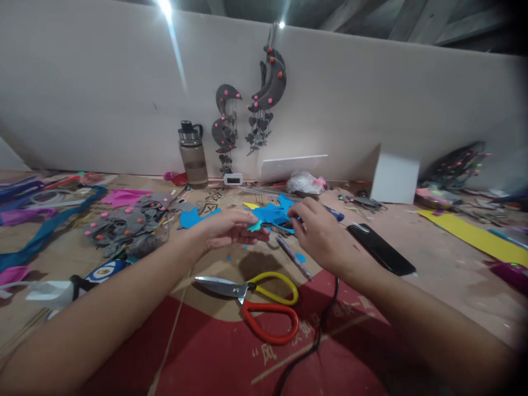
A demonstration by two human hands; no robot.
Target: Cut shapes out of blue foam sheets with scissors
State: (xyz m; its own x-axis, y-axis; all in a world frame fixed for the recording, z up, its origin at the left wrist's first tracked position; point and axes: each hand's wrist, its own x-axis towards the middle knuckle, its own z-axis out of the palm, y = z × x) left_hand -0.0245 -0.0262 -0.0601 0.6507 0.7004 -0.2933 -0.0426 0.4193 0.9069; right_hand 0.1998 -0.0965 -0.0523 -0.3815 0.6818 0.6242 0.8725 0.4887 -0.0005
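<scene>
**Tiny teal scrap [256, 225], probably feather-light**

It's beyond the scissors [244, 301], pinched in the left hand [229, 228]. Looks thin and soft, so I'd guess it creases easily; take it by an edge. The right hand [319, 228], apart from the left, is beyond the scissors too, beside blue pieces [270, 213]. Can't tell if it's gripping anything.

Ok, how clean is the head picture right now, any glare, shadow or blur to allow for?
Head view: glare from the bright lamp at the top streaks down the wall; head view: a soft shadow lies on the cardboard just beyond the scissors; head view: the right edge goes dark, and the teal piece at the left hand looks soft-edged.
</scene>
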